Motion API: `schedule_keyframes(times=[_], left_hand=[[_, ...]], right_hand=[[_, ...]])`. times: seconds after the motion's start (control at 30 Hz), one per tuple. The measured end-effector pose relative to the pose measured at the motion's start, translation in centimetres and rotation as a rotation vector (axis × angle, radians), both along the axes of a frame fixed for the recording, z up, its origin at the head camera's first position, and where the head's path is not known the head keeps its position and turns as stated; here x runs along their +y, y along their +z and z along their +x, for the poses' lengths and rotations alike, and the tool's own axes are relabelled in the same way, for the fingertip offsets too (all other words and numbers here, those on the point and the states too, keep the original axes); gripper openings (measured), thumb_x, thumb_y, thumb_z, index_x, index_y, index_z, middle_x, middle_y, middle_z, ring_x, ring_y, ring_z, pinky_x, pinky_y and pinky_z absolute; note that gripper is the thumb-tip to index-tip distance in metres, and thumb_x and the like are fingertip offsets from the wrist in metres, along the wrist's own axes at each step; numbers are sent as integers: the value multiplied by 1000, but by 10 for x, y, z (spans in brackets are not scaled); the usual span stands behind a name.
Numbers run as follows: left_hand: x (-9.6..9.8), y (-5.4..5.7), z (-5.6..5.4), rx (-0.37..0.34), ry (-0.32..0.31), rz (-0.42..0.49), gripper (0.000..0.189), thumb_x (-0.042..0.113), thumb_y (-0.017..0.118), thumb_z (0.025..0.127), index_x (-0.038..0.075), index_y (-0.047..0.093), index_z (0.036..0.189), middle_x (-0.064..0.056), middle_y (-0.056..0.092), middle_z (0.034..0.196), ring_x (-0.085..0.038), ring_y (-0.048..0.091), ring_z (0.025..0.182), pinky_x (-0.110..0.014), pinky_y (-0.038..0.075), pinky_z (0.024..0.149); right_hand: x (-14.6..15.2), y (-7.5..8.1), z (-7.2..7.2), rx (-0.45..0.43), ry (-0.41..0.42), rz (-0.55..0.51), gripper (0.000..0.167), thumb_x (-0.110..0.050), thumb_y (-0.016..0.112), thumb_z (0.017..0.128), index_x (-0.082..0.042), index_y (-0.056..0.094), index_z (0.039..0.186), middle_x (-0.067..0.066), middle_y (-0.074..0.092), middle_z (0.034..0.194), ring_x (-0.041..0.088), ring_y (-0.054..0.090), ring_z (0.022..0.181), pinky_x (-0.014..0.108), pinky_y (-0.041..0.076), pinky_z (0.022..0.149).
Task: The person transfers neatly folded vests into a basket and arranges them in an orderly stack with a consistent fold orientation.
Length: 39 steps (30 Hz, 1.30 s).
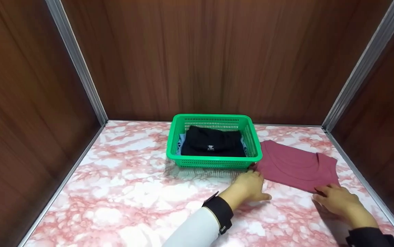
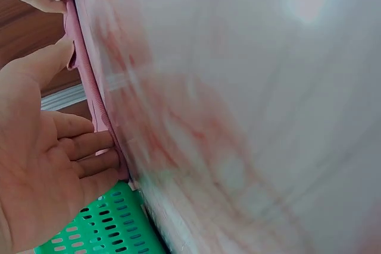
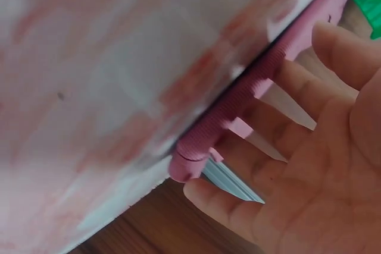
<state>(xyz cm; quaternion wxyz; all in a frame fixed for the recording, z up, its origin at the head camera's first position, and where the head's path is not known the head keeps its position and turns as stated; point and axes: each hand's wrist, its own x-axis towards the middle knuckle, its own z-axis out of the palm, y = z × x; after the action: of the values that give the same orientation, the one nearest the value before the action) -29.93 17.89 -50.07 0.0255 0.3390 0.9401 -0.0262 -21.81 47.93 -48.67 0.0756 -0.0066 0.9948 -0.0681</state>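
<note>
Left hand (image 1: 249, 186), right hand (image 1: 338, 200) — apart, loosely outstretched, touching near edge of folded rose-pink fabric garment (image 1: 294, 165) — reaching forward.

3 brown wood-grain walls (image 1: 217, 61) | 2 grey metal corner strips (image 1: 76, 58) | pink-white marbled tabletop (image 1: 107, 192)

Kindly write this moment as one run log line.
Folded pink cloth garment: flat beside rectangular green plastic basket | left grip: touching near-left corner | right grip: touching near-right corner | basket: folded black garment inside
</note>
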Motion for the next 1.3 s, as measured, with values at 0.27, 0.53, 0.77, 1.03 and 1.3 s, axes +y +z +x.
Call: schedule_keyframes(times=[0.27, 0.53, 0.77, 1.03, 1.3], left_hand=[[2, -1, 9, 75, -17, -81, 93, 85, 46, 86, 19, 48, 152, 7, 51, 147, -14, 46, 136, -29, 50, 100], [-1, 4, 11, 70, -11, -81, 78, 85, 48, 86, 26, 68, 132, 8, 54, 137, -14, 47, 129, -32, 50, 98], [-8, 7, 18, 36, -21, -94, 70, 86, 46, 86, 30, 78, 113, 7, 54, 140, -15, 48, 129, -35, 49, 98], [-25, 10, 29, -29, -31, -60, 70, 85, 50, 85, 29, 77, 117, 9, 52, 149, -18, 49, 136, -43, 51, 100], [-36, 11, 40, 4, -101, -87, 64, 83, 52, 85, 29, 80, 106, 9, 55, 142, -17, 49, 135, -40, 46, 108]], right_hand=[[-8, 6, 15, -20, 36, 18, 62, -52, 49, 104, -1, 60, 138, 44, 46, 138, 68, 49, 116, 78, 44, 79], [-10, 0, 32, 28, 49, 4, 58, -48, 55, 102, -1, 62, 136, 37, 55, 129, 62, 55, 110, 73, 47, 75], [-13, -3, 45, 61, 60, 9, 54, -45, 57, 102, -2, 65, 134, 32, 59, 126, 57, 58, 107, 70, 49, 72], [-21, -3, 57, 55, 64, -3, 53, -46, 57, 102, -3, 66, 132, 24, 63, 120, 48, 62, 102, 66, 50, 68], [-30, 0, 70, 7, 52, 4, 51, -48, 55, 103, -6, 69, 130, 23, 64, 121, 47, 62, 102, 71, 48, 68]])
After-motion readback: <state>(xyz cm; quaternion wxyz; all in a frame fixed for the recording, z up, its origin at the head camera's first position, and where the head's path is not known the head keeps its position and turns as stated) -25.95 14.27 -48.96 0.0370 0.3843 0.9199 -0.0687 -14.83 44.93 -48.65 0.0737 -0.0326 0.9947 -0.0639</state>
